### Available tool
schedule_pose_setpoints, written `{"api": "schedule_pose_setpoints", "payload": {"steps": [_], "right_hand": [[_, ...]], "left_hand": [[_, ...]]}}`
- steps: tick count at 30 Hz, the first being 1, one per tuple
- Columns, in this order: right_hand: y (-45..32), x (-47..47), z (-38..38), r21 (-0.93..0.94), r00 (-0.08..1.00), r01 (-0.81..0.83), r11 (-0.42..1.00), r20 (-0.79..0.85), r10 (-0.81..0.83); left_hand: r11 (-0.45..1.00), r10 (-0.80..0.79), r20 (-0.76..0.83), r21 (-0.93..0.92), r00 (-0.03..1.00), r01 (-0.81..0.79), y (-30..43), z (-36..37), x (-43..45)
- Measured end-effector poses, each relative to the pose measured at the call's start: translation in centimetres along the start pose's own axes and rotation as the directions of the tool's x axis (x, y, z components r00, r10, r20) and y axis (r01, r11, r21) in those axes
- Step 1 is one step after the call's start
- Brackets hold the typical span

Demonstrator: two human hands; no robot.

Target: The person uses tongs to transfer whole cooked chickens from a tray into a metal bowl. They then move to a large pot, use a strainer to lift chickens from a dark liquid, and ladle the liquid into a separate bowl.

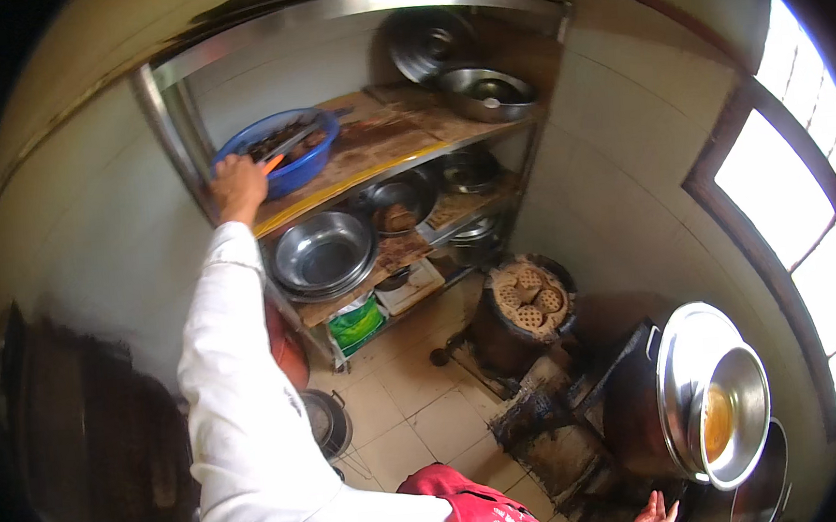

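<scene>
My left arm, in a white sleeve, reaches up to a shelf rack. There my left hand (239,189) grips the near-left rim of a blue plastic basin (304,173); its fingertips are partly hidden. Dark brown pieces of food (280,141) lie in the basin. Across them rests a metal utensil (295,140), with an orange handle (273,164) close to my fingers. At the bottom edge my right hand (654,515) is partly in view, empty, fingers apart. It is just below a large dark pot (629,421) topped by a steel lid (677,381) and a steel bowl (751,401) holding amber liquid.
Stacked steel basins (324,251) stand on the middle shelf (403,253). A lidded steel pot (487,103) sits at the upper shelf's right. On the tiled floor (399,400) are a stove with perforated briquettes (532,298), blackened stove parts (555,455) and a dark pan (325,422).
</scene>
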State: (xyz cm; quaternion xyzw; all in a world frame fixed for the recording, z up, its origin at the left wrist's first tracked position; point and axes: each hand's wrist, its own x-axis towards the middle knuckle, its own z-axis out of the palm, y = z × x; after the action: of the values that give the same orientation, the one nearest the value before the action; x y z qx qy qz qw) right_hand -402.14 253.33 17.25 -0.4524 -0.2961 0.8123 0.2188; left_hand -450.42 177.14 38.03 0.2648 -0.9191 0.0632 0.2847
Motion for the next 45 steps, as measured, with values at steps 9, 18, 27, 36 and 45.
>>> {"api": "schedule_pose_setpoints", "payload": {"steps": [9,18,27,36,45], "right_hand": [[2.9,1.8,-0.7,0.183,0.997,0.080,0.980,-0.011,-0.079],[1.2,0.3,-0.7,0.185,0.998,0.067,0.980,-0.014,-0.065],[1.2,-1.6,-10.3,0.299,0.999,0.054,0.953,-0.014,-0.052],[-0.3,-7.0,-23.2,0.374,0.981,0.178,0.910,-0.143,-0.134],[2.1,-14.1,-34.9,0.456,0.855,0.385,0.802,-0.503,-0.124]], "left_hand": [[0.973,0.107,-0.022,-0.203,0.994,-0.109,-1.7,6.0,6.0],[0.902,0.089,-0.473,-0.335,0.877,-0.272,-3.1,6.2,2.4],[-0.412,0.409,0.279,-0.793,0.869,0.449,19.7,-8.9,-28.8],[-0.388,0.919,0.012,-0.138,0.393,0.911,35.3,-25.0,-50.4],[-0.150,0.989,-0.053,-0.325,0.141,0.934,42.2,-32.0,-63.1]]}}
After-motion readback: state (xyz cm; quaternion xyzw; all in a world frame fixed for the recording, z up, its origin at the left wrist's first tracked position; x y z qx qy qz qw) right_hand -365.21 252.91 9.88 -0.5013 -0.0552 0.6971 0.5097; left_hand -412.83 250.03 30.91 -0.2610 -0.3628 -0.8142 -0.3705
